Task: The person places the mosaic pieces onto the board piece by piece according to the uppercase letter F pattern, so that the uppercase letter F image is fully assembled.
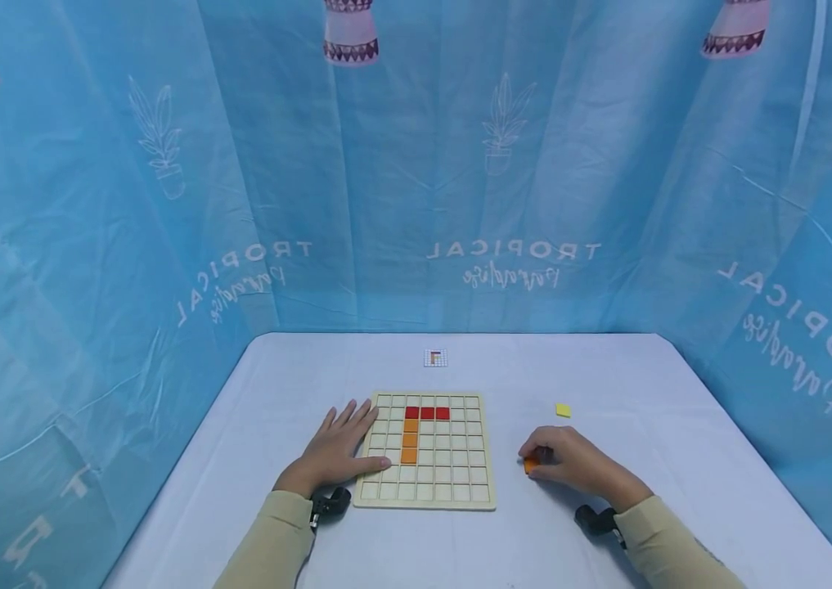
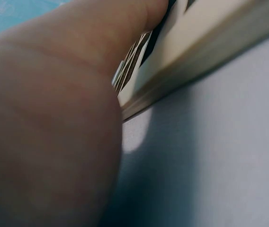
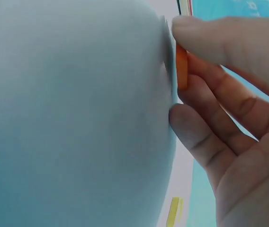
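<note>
A wooden grid board (image 1: 452,489) lies on the white table, with red square tiles (image 1: 427,413) in a row near its top and orange square tiles (image 1: 410,440) in a column below the leftmost red one. My left hand (image 1: 338,450) rests with spread fingers on the board's left edge, the thumb over the frame; the left wrist view shows that thumb and the board's rim (image 2: 172,71) close up. Right of the board, my right hand (image 1: 570,460) pinches an orange tile (image 3: 182,68) between thumb and fingers, low over the table.
A yellow square tile (image 1: 563,410) lies on the table beyond my right hand. Behind the board is a small card (image 1: 435,357) with a printed coloured grid. Blue curtains (image 1: 416,180) surround the back and sides of the table (image 1: 298,368).
</note>
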### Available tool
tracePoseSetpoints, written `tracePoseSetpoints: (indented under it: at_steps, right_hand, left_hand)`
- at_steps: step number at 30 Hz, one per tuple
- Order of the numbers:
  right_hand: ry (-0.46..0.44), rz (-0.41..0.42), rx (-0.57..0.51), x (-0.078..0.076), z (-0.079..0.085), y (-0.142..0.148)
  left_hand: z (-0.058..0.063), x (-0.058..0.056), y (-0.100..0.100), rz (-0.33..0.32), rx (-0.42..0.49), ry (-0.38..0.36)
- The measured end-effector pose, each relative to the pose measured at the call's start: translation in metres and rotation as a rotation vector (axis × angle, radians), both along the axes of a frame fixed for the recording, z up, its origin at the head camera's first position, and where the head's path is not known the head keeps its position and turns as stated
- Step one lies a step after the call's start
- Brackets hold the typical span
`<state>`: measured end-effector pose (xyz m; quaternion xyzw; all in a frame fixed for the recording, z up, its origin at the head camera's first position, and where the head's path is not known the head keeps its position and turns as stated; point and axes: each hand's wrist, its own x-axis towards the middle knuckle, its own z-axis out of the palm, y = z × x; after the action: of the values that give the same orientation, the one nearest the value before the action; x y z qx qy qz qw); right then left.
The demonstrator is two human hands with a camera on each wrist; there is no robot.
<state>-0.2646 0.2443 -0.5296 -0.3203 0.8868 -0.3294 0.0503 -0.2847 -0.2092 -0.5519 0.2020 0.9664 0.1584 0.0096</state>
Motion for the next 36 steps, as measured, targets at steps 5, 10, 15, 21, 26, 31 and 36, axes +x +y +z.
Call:
tracePoseSetpoints:
  at_steps: [5,10,15,21,26,31,36]
  right_hand:
    - [0.026,-0.036,0.020,-0.007,-0.002,-0.023]
    - [0.041,-0.039,0.040,-0.011,-0.002,-0.049]
    - [0.066,0.027,0.071,-0.015,0.002,-0.080]
    - [0.143,0.093,0.098,-0.013,0.007,-0.117]
    - [0.180,0.157,0.106,-0.008,0.013,-0.148]
    - [0.197,0.208,0.123,-0.006,0.017,-0.175]
    - [0.237,0.204,0.184,-0.002,0.017,-0.194]
  left_hand:
    - [0.000,0.001,0.000,-0.002,0.012,-0.008]
    - [0.000,0.002,0.001,0.000,0.015,-0.004]
    - [0.000,0.002,0.000,0.001,0.015,0.000]
    - [0.000,0.002,-0.001,0.000,0.014,-0.001]
    - [-0.002,0.000,-0.002,-0.003,0.006,0.002]
    - [-0.001,0.000,-0.002,-0.016,0.006,0.001]
    - [0.000,0.000,-0.002,-0.013,0.003,0.004]
